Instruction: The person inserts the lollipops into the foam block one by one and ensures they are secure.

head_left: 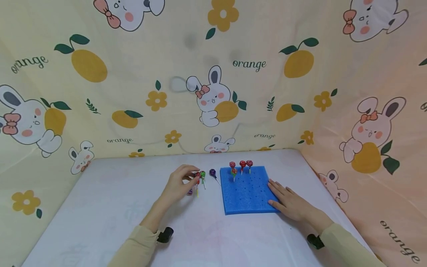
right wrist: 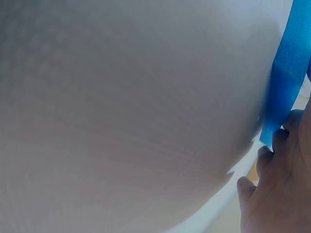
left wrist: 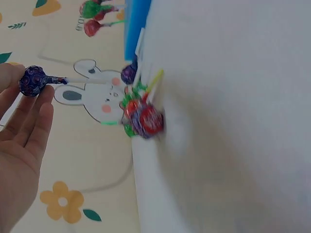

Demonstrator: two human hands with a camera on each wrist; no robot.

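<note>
While the right hand (head_left: 291,202) rests outstretched on the blue foam block (head_left: 237,198), the left hand (head_left: 180,182) pinches a purple-wrapped lollipop (left wrist: 33,81) left of it, apparently mid-pickup; next, it likely needs carrying across and pushing into the foam.

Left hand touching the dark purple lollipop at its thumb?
Touching. The left wrist view shows the left hand pinching the dark purple lollipop, thumb against its wrapped head.

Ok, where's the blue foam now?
In the head view, the foam lies right of centre, between the loose lollipops and the right hand, which touches its right edge.
</note>
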